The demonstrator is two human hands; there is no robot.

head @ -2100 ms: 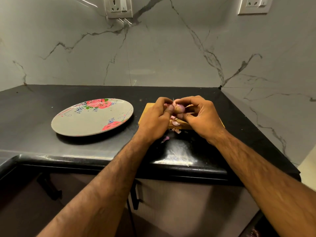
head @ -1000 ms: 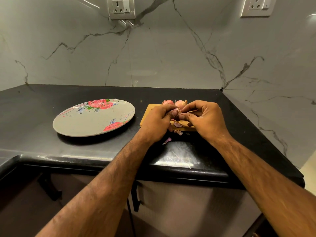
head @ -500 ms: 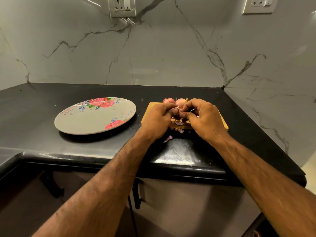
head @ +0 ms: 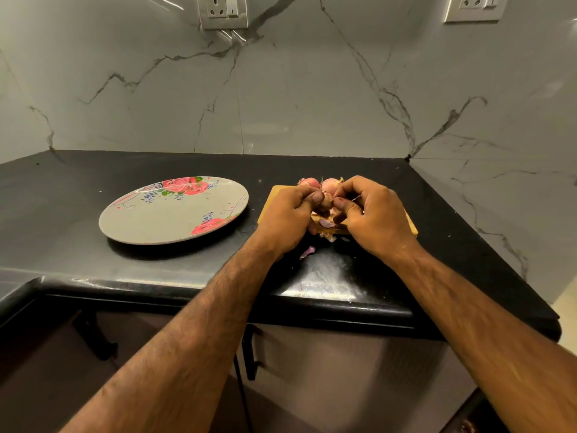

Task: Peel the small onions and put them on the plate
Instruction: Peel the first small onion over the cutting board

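Note:
Both hands meet over a small wooden board (head: 269, 204) on the black counter. My left hand (head: 288, 215) grips a small onion (head: 327, 201) between thumb and fingers; most of it is hidden. My right hand (head: 371, 214) pinches at the same onion from the right, fingers curled. Two unpeeled pinkish onions (head: 329, 184) lie on the board just behind the hands. Loose purple peels (head: 326, 223) lie on the board under the hands, and one peel (head: 309, 250) lies on the counter in front. The floral plate (head: 150, 218) to the left holds nothing.
The black counter (head: 93, 260) ends in a rounded front edge near me and meets marble walls at the back and right. Wall sockets (head: 223, 10) sit high on the back wall. Cabinet handles (head: 249, 351) hang below the counter.
The hands dropped from above the board down close to it, uncovering the two onions behind. Since then they stay together, working on the held onion with little movement.

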